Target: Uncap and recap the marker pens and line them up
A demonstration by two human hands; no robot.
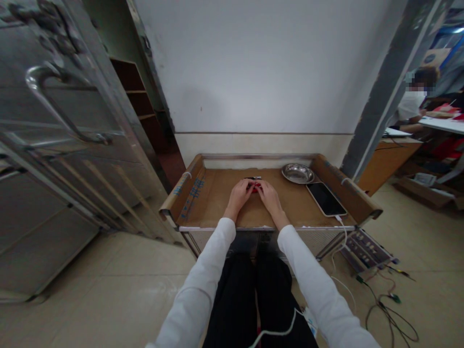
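My left hand (pixel 240 195) and my right hand (pixel 269 196) meet over the middle of a cardboard-lined cart top (pixel 217 208). Between their fingertips is a small red object (pixel 256 187), mostly covered by the fingers, so its kind cannot be made out. Both hands are closed, with thumbs and fingers pinched on it. Just beyond the fingers lies a small black and silver piece (pixel 256 178), partly hidden by the hands. To the right of my right hand are a round metal dish (pixel 297 173) and a phone (pixel 326 199) with a white cable plugged in.
Upturned cardboard edges (pixel 362 205) border the cart top at both sides. A metal door with a handle (pixel 65 106) stands at left. On the floor at right lie a panel-like box (pixel 368 251) and loose cables (pixel 387 309). Another person (pixel 411 104) sits at a far-right table.
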